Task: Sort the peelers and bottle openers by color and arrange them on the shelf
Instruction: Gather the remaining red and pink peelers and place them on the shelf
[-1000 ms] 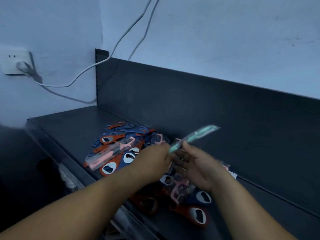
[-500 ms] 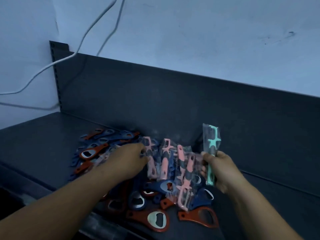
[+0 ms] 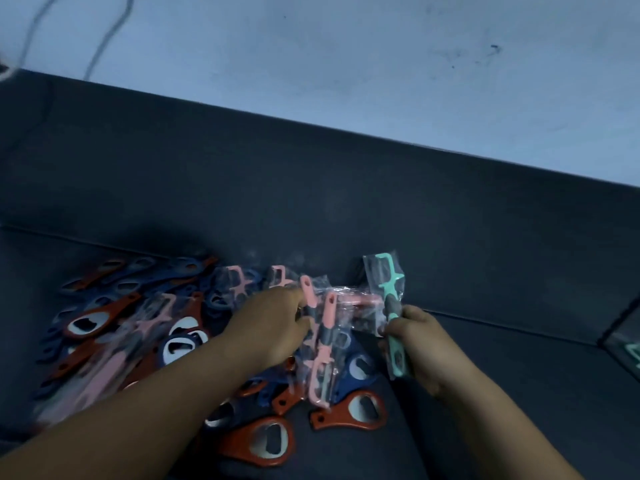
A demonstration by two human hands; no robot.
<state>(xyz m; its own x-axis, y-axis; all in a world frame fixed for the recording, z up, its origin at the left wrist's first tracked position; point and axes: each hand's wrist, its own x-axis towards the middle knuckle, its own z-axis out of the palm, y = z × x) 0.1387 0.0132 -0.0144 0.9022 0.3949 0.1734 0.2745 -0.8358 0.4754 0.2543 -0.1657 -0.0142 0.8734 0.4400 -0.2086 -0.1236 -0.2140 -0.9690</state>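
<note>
The person's right hand (image 3: 420, 344) grips the handle of a mint-green peeler (image 3: 390, 306), sealed in a clear wrapper, and holds it upright at the right edge of the mixed pile. It seems to have been picked out as the odd colour and kept apart so it does not slip back among the others.

The left hand (image 3: 273, 323) reaches into the middle of the heap, its fingers against the pink peelers (image 3: 325, 344). Whether they pinch one or only push them cannot be told, as the fingertips are hidden.

The pile lies on the dark shelf (image 3: 519, 393), near its back panel. Orange bottle openers (image 3: 332, 415) and blue bottle openers (image 3: 346, 386) overlap loosely, so sorting looks barely begun.

No bin or tray shows; the only containers are the thin plastic wrappers, one peeler in each. At the far right edge something with a green mark is cut off and cannot be identified.
</note>
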